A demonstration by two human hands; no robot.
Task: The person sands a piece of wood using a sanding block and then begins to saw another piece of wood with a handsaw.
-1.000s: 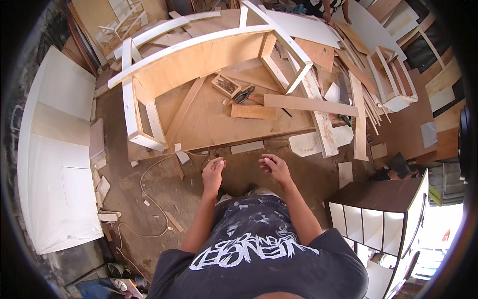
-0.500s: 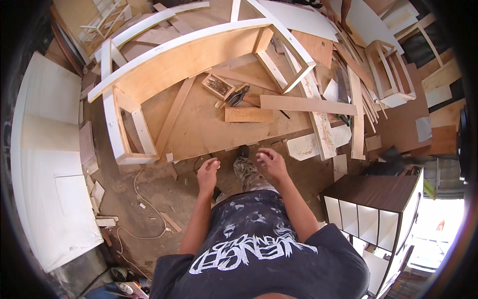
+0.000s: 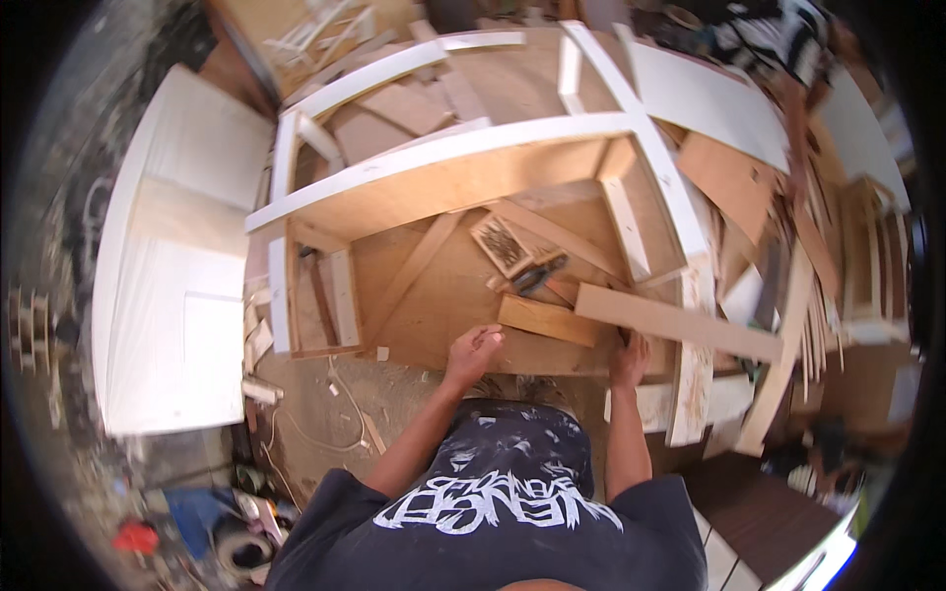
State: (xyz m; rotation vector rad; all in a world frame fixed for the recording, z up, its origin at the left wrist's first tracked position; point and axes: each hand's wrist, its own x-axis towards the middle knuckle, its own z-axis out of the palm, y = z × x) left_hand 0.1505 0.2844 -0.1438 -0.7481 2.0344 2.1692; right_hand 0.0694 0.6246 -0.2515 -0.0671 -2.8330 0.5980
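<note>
hands well apart at the near edge of the desk, with a wood block lying between

the left hand [image 3: 473, 355] has its fingers loosely curled, just beside the left end of the wood block [image 3: 547, 320]; whether it touches, i cannot tell. the right hand [image 3: 631, 360] is at the near side of the tan plank [image 3: 680, 323], fingers bent by a dark stick-like thing; whether they are clamped on it is too blurred to tell.

the wood block lies flat on the desk [image 3: 439, 315]. taking twelve o'clock as straight ahead of the wearer, its long axis runs from between nine and ten to between three and four. the tan plank lies nearly parallel, its right end pointing just past three, across a whitish beam [image 3: 693, 394] that points toward six.

at twelve from the wood block is a dark tool [image 3: 540, 274]; toward eleven, a small open box [image 3: 503, 246]. a white-edged frame [image 3: 443, 153] spans the desk beyond, and a co-worker's arm [image 3: 794, 128] reaches in at two o'clock.
</note>
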